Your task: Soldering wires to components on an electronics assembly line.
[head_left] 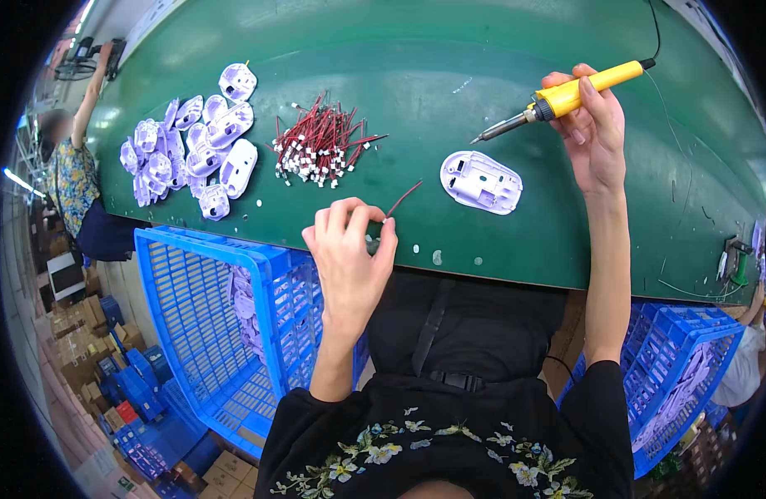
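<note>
Between the thumb and forefinger of my left hand point(349, 249) is pinched a short red connector wire point(406, 197), its free end pointing up and right. My right hand point(591, 133) grips a yellow soldering iron point(595, 90) like a pen, and the metal tip slants down to the left. Just below that tip, apart from it, a pale lilac plastic shell point(483, 183) lies on the green table point(383, 75). Beyond my left hand is a pile of red wires with white connectors point(320, 141).
Many more lilac shells point(204, 150) are heaped at the left of the table. Blue crates point(208, 316) stand below its front edge on both sides. At right a solder wire spool stand point(739, 262) sits near the edge. Other people work at far left and right.
</note>
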The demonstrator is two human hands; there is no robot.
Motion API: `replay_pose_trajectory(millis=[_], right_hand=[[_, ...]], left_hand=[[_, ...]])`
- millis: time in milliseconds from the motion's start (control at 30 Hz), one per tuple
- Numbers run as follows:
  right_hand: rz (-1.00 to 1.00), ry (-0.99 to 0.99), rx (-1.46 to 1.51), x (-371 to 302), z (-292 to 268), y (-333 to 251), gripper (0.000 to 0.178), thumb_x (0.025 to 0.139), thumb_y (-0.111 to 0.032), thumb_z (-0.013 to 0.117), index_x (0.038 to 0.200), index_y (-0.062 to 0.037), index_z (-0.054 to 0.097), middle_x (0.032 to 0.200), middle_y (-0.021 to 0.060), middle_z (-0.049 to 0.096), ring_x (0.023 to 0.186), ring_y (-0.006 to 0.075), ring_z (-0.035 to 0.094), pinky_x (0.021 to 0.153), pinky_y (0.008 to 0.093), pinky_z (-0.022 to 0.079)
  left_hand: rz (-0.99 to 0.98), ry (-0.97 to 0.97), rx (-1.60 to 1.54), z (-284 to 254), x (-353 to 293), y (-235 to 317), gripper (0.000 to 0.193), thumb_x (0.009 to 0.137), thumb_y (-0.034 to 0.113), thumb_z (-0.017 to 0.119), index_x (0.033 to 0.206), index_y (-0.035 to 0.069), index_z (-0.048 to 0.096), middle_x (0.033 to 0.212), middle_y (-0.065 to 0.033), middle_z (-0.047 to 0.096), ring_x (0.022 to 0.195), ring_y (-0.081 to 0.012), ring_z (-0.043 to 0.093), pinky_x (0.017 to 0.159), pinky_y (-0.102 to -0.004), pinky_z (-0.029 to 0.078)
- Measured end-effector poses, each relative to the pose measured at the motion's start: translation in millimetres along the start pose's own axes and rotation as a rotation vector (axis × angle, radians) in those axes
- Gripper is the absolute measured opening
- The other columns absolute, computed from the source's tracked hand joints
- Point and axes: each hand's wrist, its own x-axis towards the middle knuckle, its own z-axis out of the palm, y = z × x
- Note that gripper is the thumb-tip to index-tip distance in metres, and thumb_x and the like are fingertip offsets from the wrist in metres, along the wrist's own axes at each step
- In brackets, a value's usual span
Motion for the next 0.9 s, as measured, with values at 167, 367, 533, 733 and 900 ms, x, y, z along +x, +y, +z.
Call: replay_pose_trajectory(millis=[167,367,533,733,900], right_hand=[[-0.003,-0.007,-0.033,-4,4,2,0.036,0.096,-0.024,0.065,0.12,-0.0035,0.047,0.103,0.0186,0.071,0.054,0.0037,0.042,0.059,0.0211,0.045],[0.012,-0.028,-0.037,-6,4,-2,0.035,0.096,-0.025,0.065,0.119,-0.0042,0.048,0.102,0.0183,0.072,0.054,0.0041,0.043,0.056,0.0201,0.044],[0.071,-0.134,-0.143,-8,10,-19,0.029,0.097,-0.024,0.063,0.113,-0.0046,0.048,0.097,0.0184,0.072,0.053,0.0033,0.044,0.052,0.0192,0.042],[0.146,-0.154,-0.154,-1,-2,-5,0.026,0.098,-0.025,0.062,0.11,-0.0059,0.048,0.096,0.0191,0.071,0.052,0.0031,0.044,0.05,0.02,0.041],[0.113,-0.123,-0.165,-10,14,9,0.031,0.093,-0.02,0.069,0.111,-0.0062,0.049,0.097,0.0192,0.071,0.056,0.0039,0.048,0.053,0.0191,0.043]], left_hand=[[-0.074,0.028,-0.032,5,-4,11,0.027,0.078,0.02,0.081,0.098,0.009,0.066,0.104,-0.0066,0.059,0.098,-0.0252,0.057,0.084,-0.0378,0.036],[0.101,0.007,-0.152,25,7,10,0.015,0.083,0.011,0.075,0.093,0.006,0.066,0.093,-0.0076,0.06,0.088,-0.0264,0.058,0.08,-0.0385,0.037],[-0.02,-0.05,-0.56,19,-1,22,0.007,0.085,0.004,0.072,0.087,0.0,0.067,0.079,-0.0077,0.066,0.071,-0.0184,0.061,0.071,-0.0318,0.044],[-0.067,0.077,-0.617,42,-1,35,0.006,0.086,0.004,0.071,0.088,0.0,0.067,0.076,-0.0059,0.064,0.068,-0.0146,0.057,0.067,-0.0297,0.042],[-0.142,0.151,-0.651,53,2,33,0.006,0.085,0.002,0.071,0.084,-0.001,0.066,0.072,-0.0027,0.062,0.062,-0.0079,0.052,0.059,-0.0246,0.04]])
